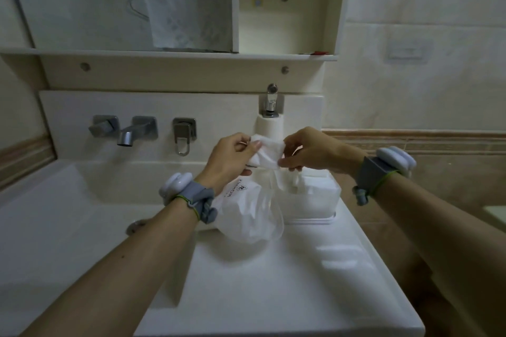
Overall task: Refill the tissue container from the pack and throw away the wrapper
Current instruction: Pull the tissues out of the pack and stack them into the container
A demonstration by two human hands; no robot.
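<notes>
A white tissue container (309, 200) stands on the counter right of the basin, with tissue sticking up from its top. In front of it hangs the thin plastic wrapper (247, 213), white with dark lettering, its lower part resting on the counter. My left hand (230, 157) and my right hand (315, 152) both pinch the wrapper's bunched top end (267, 152) above the container, one on each side. Whether tissues remain inside the wrapper I cannot tell.
The basin (82, 200) lies to the left, with wall taps and a spout (126, 134) behind it. A toilet paper roll (269, 124) stands behind my hands under a chrome tap (271, 101). A shelf and cabinet (191, 53) hang above. Counter (273, 282) in front.
</notes>
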